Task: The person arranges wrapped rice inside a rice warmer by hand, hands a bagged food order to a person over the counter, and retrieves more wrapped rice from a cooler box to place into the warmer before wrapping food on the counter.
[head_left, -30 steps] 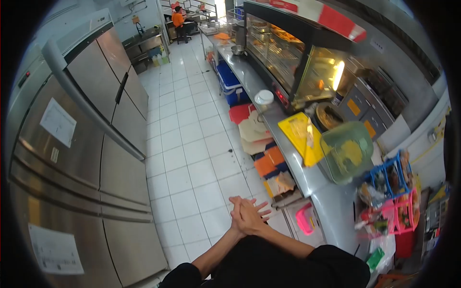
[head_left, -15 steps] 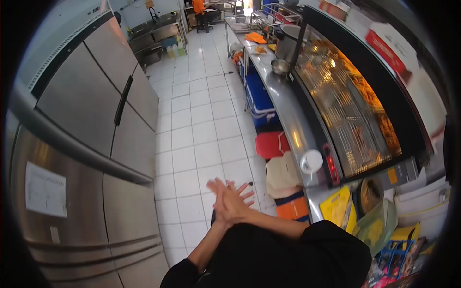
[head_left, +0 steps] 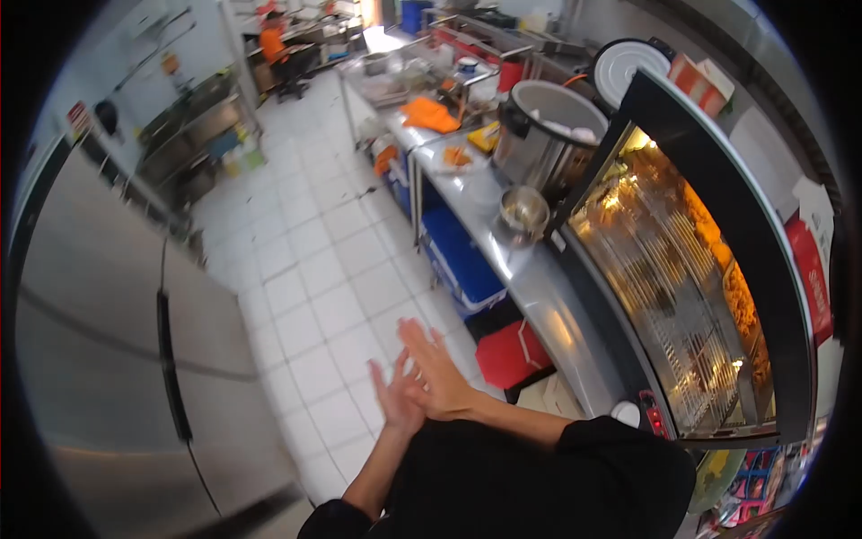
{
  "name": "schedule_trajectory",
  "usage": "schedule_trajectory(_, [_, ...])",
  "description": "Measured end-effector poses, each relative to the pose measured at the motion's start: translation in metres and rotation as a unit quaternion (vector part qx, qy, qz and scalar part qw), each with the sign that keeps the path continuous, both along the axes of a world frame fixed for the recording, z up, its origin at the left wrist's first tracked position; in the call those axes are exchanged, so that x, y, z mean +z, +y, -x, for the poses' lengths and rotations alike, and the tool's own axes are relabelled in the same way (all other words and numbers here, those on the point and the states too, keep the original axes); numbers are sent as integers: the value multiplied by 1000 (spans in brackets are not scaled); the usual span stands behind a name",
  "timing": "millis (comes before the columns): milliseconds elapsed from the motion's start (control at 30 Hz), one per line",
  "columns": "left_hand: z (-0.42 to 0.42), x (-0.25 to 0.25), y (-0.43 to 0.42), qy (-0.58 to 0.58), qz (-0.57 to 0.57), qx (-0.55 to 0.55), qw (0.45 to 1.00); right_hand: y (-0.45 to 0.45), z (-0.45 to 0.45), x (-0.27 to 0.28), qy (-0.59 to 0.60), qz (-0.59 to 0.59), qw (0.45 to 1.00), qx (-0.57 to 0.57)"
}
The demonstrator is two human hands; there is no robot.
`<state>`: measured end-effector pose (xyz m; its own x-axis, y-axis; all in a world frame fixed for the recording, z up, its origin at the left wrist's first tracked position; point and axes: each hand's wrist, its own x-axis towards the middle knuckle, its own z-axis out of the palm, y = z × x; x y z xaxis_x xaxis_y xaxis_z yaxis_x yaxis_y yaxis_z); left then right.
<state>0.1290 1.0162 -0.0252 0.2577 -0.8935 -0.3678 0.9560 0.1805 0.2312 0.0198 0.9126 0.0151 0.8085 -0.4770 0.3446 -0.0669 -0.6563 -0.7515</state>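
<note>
My left hand (head_left: 398, 401) and my right hand (head_left: 438, 370) meet in front of my body, above the white tiled floor. The right palm rests against the left hand near its thumb side. Fingers on both hands are stretched out and apart, and neither holds an object. Black sleeves cover my upper arms. Nearest to my right hand is a red bin-like object (head_left: 514, 357) beside the counter. Where the two hands overlap, part of the left fingers is hidden.
Along the right runs a steel counter (head_left: 575, 346) with a heated display case (head_left: 669, 296), a metal bowl (head_left: 523, 212) and a large pot (head_left: 552, 135). A blue cooler (head_left: 462, 260) stands underneath. Steel fridges (head_left: 99, 314) line the left. A person in orange (head_left: 274, 45) sits far back.
My view has swung right and forward along the counter. My hands, overlapped more closely with fingers crossing before, now lie palm against palm with fingers pointing farther apart.
</note>
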Motion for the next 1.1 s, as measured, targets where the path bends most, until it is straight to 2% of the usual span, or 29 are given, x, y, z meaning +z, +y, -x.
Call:
schedule_trajectory(67, [-47,1,-64,50,13,-33,998,-76,-28,50,-100,8,991,-93])
schedule_trajectory(133, [-100,-9,-124,125,16,-39,991,-95,-94,0,-130,-18,984,-122])
schedule_trajectory(200, [-115,-26,-176,-43,107,-178,977,-120,-148,-23,-15,-37,995,-86])
schedule_trajectory(267, [-171,-37,-223,-85,36,-204,975,-170,-208,-45,28,-41,997,-52])
schedule_trajectory(333, [-223,-64,-265,-26,14,-179,983,-205,-259,-73,16,-77,996,-47])
schedule_trajectory(467, [-343,-97,-385,4,-51,-116,992,-340,-375,-128,-7,-117,993,-22])
schedule_trajectory(500, [-381,-102,-417,31,-11,-83,996,-380,-406,-138,-20,-129,991,-12])
schedule_trajectory(600, [-476,-158,-520,51,-56,19,997,-484,-503,-168,6,-106,993,-42])
schedule_trajectory(633, [-504,-176,-547,28,-88,5,996,-496,-533,-180,85,-126,988,-13])
schedule_trajectory(733, [-550,-223,-616,-20,-178,-44,983,-579,-590,-238,53,-290,955,19])
schedule_trajectory(767, [-574,-225,-639,0,-185,-61,981,-601,-609,-255,75,-284,954,-52])
schedule_trajectory(800, [-597,-227,-661,20,-192,-77,978,-614,-624,-268,67,-293,951,-76])
schedule_trajectory(867, [-612,-275,-703,-50,-214,-58,974,-670,-665,-314,34,-271,955,-112])
schedule_trajectory(900, [-618,-300,-714,19,-193,-108,975,-691,-677,-339,103,-206,969,-84])
schedule_trajectory(933, [-623,-324,-720,89,-175,-161,967,-721,-688,-374,69,-234,951,-189])
schedule_trajectory(967, [-629,-350,-722,157,-156,-216,951,-758,-694,-419,31,-256,920,-296])
schedule_trajectory(1067, [-663,-418,-714,-20,-195,-309,931,-916,-653,-539,33,-242,771,-589])
schedule_trajectory(1100, [-675,-456,-691,-80,-234,-353,902,-953,-641,-569,7,-306,727,-615])
